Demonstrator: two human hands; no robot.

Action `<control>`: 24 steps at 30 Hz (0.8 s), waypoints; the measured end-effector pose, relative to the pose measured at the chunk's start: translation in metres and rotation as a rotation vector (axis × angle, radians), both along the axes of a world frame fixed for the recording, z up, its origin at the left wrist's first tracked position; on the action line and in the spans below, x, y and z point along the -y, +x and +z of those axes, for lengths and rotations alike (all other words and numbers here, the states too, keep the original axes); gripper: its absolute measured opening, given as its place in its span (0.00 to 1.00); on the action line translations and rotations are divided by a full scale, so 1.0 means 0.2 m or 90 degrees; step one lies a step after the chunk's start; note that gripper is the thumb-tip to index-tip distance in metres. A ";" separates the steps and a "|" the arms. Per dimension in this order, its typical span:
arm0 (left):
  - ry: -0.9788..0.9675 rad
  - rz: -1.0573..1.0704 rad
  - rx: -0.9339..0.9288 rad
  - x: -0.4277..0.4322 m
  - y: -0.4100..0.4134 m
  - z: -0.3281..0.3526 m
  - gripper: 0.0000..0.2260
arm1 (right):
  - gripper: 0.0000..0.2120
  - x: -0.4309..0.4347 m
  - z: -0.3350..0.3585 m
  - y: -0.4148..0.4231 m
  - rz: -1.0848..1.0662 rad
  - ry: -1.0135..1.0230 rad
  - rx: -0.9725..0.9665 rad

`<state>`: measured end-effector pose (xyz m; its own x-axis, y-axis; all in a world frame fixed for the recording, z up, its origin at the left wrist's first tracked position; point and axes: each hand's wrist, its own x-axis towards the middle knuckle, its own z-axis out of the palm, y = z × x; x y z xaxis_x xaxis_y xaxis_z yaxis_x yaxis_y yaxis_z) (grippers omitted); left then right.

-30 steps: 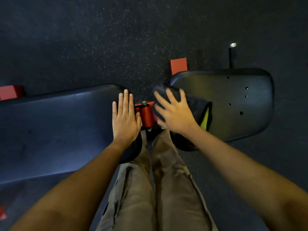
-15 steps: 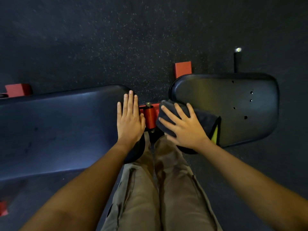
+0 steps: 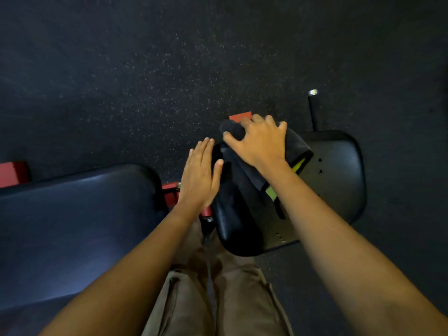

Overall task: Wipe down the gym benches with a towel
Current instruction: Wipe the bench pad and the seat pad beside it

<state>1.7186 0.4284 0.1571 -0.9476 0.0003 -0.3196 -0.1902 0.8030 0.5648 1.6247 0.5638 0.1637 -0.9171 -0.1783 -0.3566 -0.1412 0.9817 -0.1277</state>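
Gripped by the right hand point(image 3: 261, 144), the towel point(image 3: 297, 146) is held at the seat pad's point(image 3: 339, 183) twelve-o'clock edge, left hand point(image 3: 200, 175) flat at nine; overshot, it could be dropped.

The right hand point(image 3: 260, 141) presses a dark towel point(image 3: 294, 144) onto the black seat pad point(image 3: 339, 180), fingers bent over the towel at the pad's far edge; the left hand point(image 3: 200, 175), fingers straight, lies against the pad's left edge, beside the red frame point(image 3: 169, 192)
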 end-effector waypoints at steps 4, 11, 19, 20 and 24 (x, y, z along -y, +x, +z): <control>0.031 -0.063 -0.008 -0.22 -0.18 0.01 0.26 | 0.28 -0.41 0.01 -0.05 -0.070 0.028 -0.046; -0.015 -0.129 -0.020 -0.38 -0.25 -0.01 0.23 | 0.28 -0.67 0.05 -0.14 -0.248 0.080 0.040; -0.046 -0.203 -0.077 -0.52 -0.25 -0.01 0.21 | 0.29 -0.63 0.05 -0.12 -0.117 -0.004 0.038; -0.037 -0.225 -0.093 -0.56 -0.25 -0.01 0.21 | 0.28 -0.70 0.04 -0.12 -0.154 -0.012 0.033; -0.008 -0.329 -0.124 -0.77 -0.29 0.00 0.20 | 0.29 -1.07 -0.01 0.00 -0.448 -0.174 0.102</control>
